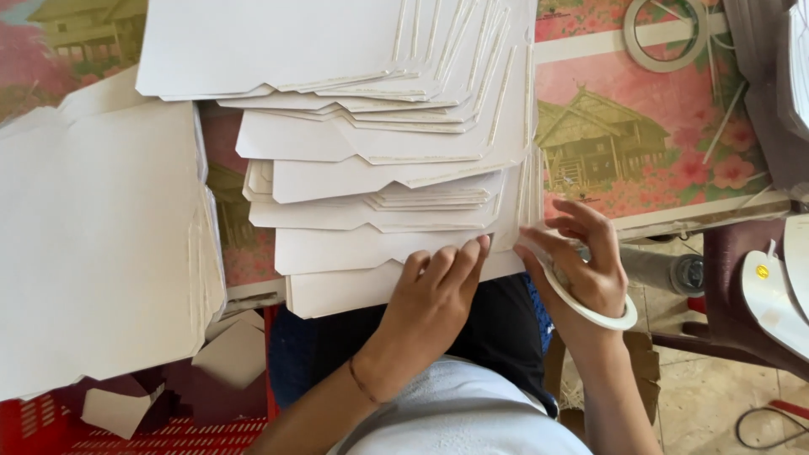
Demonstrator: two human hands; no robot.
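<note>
Two hands meet at the card stack (379, 211): left hand (434, 295) presses flat fingers on the nearest sheet, right hand (586, 261) pinches its edge, tape ring (590, 312) around the wrist.

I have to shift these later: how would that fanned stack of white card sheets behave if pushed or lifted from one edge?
The stack of white card sheets would probably slide apart: the sheets already lie staggered, not squared. Each sheet looks thin and flat, so likely light and somewhat bendy alone. The left hand presses the front sheet while the right hand works its edge, suggesting it shifts easily.
</note>
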